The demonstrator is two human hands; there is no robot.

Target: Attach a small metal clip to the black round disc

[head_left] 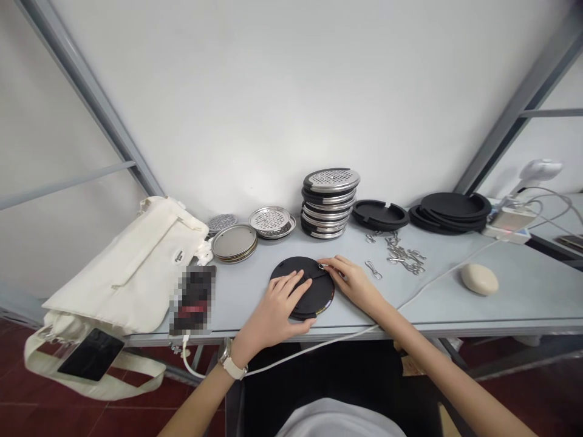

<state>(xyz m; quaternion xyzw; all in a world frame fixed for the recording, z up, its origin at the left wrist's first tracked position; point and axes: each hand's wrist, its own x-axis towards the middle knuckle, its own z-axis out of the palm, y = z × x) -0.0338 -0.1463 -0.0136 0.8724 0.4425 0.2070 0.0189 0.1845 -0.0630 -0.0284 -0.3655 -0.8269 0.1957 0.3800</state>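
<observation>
A round black disc (298, 280) lies on the desk in front of me, with a slit running to its right side and a shiny strip along its lower right rim. My left hand (283, 306) rests flat across it with the fingers stretched out, holding nothing. At the disc's upper right edge, my right hand (348, 280) pinches a small metal clip (322, 266), partly hidden by the fingertips. A loose metal clip (373, 269) lies just right of that hand. Several more clips (405, 258) are scattered farther right.
Behind the disc stands a tall stack of black-and-silver perforated discs (328, 206). Metal lids (234, 243) and perforated plates (271, 220) sit left of it, black round trays (381, 213) right. A white bag (132, 267), phone (194, 300), cable (430, 282) and cream mouse (480, 278) are around.
</observation>
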